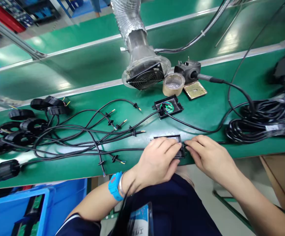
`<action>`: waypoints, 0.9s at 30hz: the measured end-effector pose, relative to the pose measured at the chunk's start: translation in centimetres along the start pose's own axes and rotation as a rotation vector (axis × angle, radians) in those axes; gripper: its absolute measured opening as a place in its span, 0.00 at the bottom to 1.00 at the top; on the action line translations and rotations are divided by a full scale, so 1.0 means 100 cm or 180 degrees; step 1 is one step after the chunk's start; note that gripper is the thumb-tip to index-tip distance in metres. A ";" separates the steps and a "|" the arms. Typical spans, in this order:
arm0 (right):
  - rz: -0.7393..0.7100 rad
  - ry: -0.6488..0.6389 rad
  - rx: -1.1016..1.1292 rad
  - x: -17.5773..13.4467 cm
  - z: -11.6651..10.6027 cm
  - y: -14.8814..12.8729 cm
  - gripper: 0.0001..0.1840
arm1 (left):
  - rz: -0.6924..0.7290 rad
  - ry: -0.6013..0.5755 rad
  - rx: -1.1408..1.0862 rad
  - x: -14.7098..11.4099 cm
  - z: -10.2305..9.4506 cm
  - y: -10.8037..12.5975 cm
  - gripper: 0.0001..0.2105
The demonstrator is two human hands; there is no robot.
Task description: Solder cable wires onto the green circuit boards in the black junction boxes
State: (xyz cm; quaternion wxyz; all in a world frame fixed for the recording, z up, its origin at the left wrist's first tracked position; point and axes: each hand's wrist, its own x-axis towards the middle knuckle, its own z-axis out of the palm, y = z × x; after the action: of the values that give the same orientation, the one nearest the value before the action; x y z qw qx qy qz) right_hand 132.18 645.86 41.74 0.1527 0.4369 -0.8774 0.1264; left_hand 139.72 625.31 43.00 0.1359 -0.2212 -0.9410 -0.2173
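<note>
A black plastic housing [181, 153] lies near the bench's front edge, mostly covered by my left hand [158, 159]. The fingers of that hand are wrapped over it and the thumb presses near its front side. At the housing's right end, my right hand [206, 157] pinches a black cable [222, 143], which runs off to the right behind the fingers. Another cable leaves the housing on the left. Just behind sits a second open black housing [178, 106] holding a round green circuit board [169, 107], with cables on both sides. The inside of the held housing is hidden.
Black cables [88, 126] with stripped ends spread leftward to round black parts [19, 114]. Coiled cables [245, 127] lie right. Behind are a fume extractor [146, 77], a tape roll [174, 84] and a soldering iron in its stand [188, 70]. A blue bin [46, 203] stands lower left.
</note>
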 end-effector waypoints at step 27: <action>0.0297 -0.0084 0.0434 0.101 0.011 0.014 0.09 | -0.0851 -0.0306 0.0868 0.107 -0.028 -0.073 0.30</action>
State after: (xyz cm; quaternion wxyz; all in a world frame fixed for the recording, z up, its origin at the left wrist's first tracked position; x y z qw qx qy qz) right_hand 125.13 638.91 44.40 0.1050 0.4065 -0.8881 0.1872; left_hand 127.40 621.91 46.63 0.0894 -0.0838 -0.9881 -0.0931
